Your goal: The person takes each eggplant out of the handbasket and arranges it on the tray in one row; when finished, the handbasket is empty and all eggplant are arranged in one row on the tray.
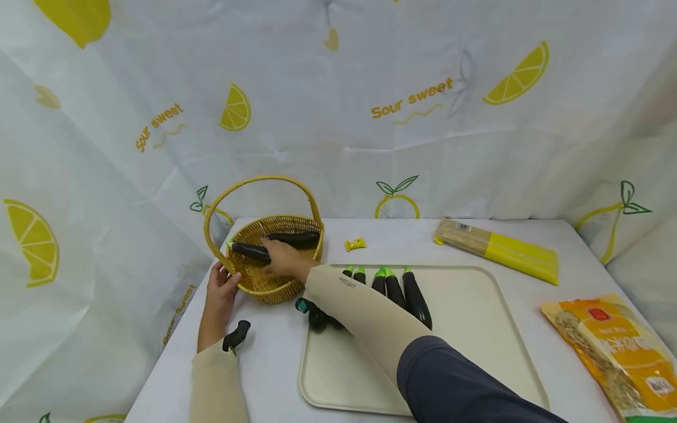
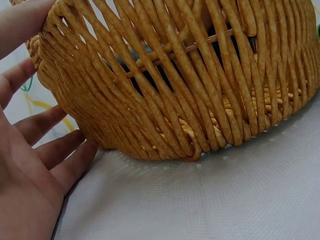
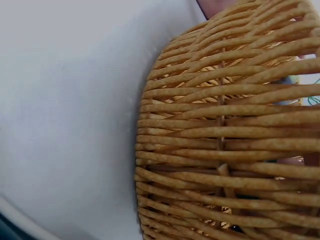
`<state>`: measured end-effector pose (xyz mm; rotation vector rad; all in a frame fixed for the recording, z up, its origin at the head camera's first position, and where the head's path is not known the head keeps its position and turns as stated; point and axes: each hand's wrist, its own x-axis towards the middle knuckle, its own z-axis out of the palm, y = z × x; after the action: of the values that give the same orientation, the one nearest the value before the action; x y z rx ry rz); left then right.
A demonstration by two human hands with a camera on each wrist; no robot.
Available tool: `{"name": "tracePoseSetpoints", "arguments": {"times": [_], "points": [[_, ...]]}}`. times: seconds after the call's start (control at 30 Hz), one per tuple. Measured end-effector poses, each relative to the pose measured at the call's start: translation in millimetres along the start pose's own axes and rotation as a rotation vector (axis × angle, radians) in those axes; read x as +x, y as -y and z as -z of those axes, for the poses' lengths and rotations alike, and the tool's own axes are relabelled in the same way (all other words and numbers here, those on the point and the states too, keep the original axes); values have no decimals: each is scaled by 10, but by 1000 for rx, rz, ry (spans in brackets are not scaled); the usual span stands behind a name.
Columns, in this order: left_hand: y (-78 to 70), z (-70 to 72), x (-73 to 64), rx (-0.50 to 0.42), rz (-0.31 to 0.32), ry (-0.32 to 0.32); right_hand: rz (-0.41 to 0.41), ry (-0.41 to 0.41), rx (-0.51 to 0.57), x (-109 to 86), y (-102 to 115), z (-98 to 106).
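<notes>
A wicker basket (image 1: 272, 294) with a tall arched handle stands at the left of the table. Inside it, my right hand (image 1: 285, 258) holds an eggplant (image 1: 250, 251) by the end away from its green stem. Behind that hand, a second eggplant (image 1: 296, 239) lies along the basket's far side. My left hand (image 1: 222, 291) grips the basket's left side near the foot of the handle. In the left wrist view, its fingers (image 2: 42, 125) spread against the woven wall (image 2: 165, 80). The right wrist view shows mostly the basket's outer weave (image 3: 225, 115), hiding the right fingers' hold.
Several more eggplants (image 1: 416, 299) lie on a beige tray (image 1: 465, 352), partly covered by my right sleeve (image 1: 365, 311). A small yellow wrapped candy (image 1: 355, 244) sits behind the tray. A long yellow noodle pack (image 1: 497, 249) and an orange food bag (image 1: 613, 352) lie at the right.
</notes>
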<state>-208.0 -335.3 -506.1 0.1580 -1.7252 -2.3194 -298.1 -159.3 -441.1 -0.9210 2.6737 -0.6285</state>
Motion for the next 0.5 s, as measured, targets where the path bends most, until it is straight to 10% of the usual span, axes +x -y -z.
{"name": "tracePoseSetpoints", "arguments": {"times": [0.27, 0.5], "points": [[29, -22, -5, -29, -5, 6, -89, 14, 27, -61, -47, 50], [21, 12, 15, -6, -19, 17, -86, -115, 634, -427, -240, 409]]}}
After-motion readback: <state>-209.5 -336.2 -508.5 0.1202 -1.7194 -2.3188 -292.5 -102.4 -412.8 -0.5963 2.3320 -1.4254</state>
